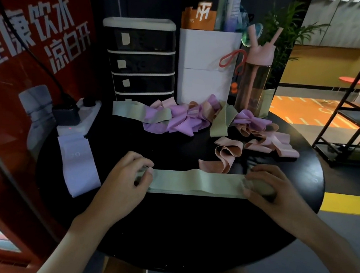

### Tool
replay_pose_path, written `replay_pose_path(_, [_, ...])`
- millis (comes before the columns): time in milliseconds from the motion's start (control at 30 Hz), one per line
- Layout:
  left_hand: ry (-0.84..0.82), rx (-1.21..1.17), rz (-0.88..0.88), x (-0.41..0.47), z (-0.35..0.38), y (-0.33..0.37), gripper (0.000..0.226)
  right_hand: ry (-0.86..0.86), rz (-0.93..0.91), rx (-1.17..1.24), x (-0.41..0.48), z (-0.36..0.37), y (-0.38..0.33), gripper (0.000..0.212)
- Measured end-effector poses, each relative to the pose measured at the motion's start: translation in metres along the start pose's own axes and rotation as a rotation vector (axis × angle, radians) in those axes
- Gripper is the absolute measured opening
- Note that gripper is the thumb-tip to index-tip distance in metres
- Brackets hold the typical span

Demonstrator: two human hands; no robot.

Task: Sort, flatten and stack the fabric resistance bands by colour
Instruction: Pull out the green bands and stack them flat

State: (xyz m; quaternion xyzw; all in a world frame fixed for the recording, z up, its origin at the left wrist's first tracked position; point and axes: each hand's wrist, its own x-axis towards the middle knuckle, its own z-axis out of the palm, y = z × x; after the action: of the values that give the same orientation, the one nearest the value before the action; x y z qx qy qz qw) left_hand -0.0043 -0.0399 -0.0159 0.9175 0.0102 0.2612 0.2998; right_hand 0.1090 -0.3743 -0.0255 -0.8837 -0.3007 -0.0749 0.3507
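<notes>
near edge: bare desk top from the green band to the rim.
middle: open dark strip behind it, narrowed at right by pink loops.
back: tangled band pile, then drawer unit, white box, bottle side by side.
left: lilac bands, power strip.

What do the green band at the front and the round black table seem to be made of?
Green band: probably woven elastic fabric, matte; it lies soft, with a slight bulge in the middle. Table: hard, glossy black, perhaps painted metal or glass; faint reflections show near its right rim.
</notes>
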Motion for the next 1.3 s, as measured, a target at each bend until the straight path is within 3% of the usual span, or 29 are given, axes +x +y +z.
replay_pose_path(167, [-0.051, 0.047, -0.001, 0.0, 0.004, -0.006, 0.023, 0.047, -0.002, 0.038, 0.0, -0.002, -0.001, 0.028])
replay_pose_path(267, [0.03, 0.184, 0.061, -0.001, 0.002, -0.001, 0.034, 0.033, -0.01, 0.063, 0.001, -0.002, -0.001, 0.044])
replay_pose_path(367, [0.09, 0.344, 0.252, 0.002, -0.005, 0.023, 0.036, -0.007, -0.003, 0.105, 0.002, -0.002, 0.0, 0.057])
replay_pose_path(467, [-0.117, 0.306, 0.397, 0.013, 0.0, 0.054, 0.04, -0.029, 0.008, 0.105, 0.002, -0.002, -0.001, 0.052])
replay_pose_path(567, [-0.361, 0.222, 0.377, 0.025, 0.019, 0.064, 0.045, -0.019, 0.029, 0.127, 0.002, -0.004, -0.002, 0.048])
replay_pose_path(700, [-0.456, 0.171, 0.322, 0.033, 0.031, 0.06, 0.036, -0.016, 0.048, 0.14, 0.002, -0.006, -0.001, 0.042])
replay_pose_path(833, [-0.455, 0.177, 0.294, 0.033, 0.033, 0.057, 0.033, -0.012, 0.054, 0.122, 0.002, -0.005, 0.0, 0.032])
replay_pose_path(1133, [-0.49, 0.2, 0.239, 0.035, 0.031, 0.061, 0.03, -0.049, 0.075, 0.103, 0.002, -0.006, 0.001, 0.03])
replay_pose_path(1300, [-0.357, 0.244, 0.133, 0.06, 0.04, 0.072, 0.031, -0.021, 0.086, 0.126, 0.016, -0.021, -0.014, 0.023])
